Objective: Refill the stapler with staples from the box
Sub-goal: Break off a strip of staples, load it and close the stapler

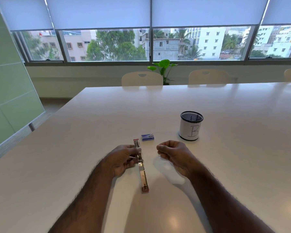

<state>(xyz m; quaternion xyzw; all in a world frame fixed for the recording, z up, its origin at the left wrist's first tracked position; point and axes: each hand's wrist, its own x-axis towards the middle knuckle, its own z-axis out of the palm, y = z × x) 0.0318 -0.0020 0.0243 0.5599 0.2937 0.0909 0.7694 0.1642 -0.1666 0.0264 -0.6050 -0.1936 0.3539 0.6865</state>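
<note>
The stapler lies swung fully open on the white table, a long metal strip with red ends pointing away from me. My left hand grips it at its hinge, fingers wrapped around the far half. My right hand hovers just right of the stapler, fingers loosely curled with the fingertips pinched together; whether they hold anything is too small to tell. A small blue staple box rests just beyond the stapler's far end, between my two hands.
A black mesh pen cup wrapped in white paper marked "B" stands to the right of the box. Cream chairs line the table's far edge under the windows, with a green plant behind them.
</note>
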